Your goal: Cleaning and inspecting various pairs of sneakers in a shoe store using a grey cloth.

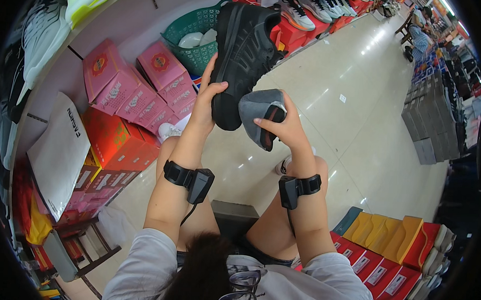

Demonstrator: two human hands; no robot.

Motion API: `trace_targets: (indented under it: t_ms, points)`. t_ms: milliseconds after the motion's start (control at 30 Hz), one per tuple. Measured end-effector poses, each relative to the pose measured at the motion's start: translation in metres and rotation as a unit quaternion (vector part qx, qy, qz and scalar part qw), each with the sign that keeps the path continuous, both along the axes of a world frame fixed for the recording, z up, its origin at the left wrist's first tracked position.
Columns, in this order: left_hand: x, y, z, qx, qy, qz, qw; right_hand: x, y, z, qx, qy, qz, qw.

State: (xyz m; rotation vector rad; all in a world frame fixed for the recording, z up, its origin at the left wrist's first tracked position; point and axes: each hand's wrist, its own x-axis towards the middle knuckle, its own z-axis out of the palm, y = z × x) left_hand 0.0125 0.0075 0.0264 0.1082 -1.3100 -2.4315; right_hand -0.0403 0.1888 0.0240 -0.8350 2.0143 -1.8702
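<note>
My left hand (207,98) grips a black lace-up sneaker (242,61) near its toe, with the thumb over the toe cap. The shoe is held up with its toe towards me and its laces facing right. In my right hand (288,126) is a grey, soft-looking pad (255,110) with a black and dark-red part under the thumb. I cannot tell exactly what kind of pad it is. It is close beside the sneaker's toe; whether they touch cannot be made out.
Pink shoe boxes (163,72) and orange-red boxes (116,140) stack at left. A green plastic basket (181,26) stands behind the sneaker. Grey boxes (431,114) rise at right; yellow boxes (377,232) lie lower right. A seated person (418,35) is far off. Tiled floor (327,89) runs between.
</note>
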Motion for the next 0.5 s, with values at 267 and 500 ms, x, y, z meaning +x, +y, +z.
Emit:
trace_targets:
  t_ms: [267, 500]
  points:
    - [0.004, 0.006, 0.01, 0.046, -0.01, -0.026, 0.999, -0.015, 0.001, -0.011, -0.152, -0.127, -0.085, 0.976]
    - [0.004, 0.001, 0.004, -0.021, -0.027, -0.065, 0.997, -0.026, 0.006, -0.009, -0.267, -0.21, -0.178, 0.924]
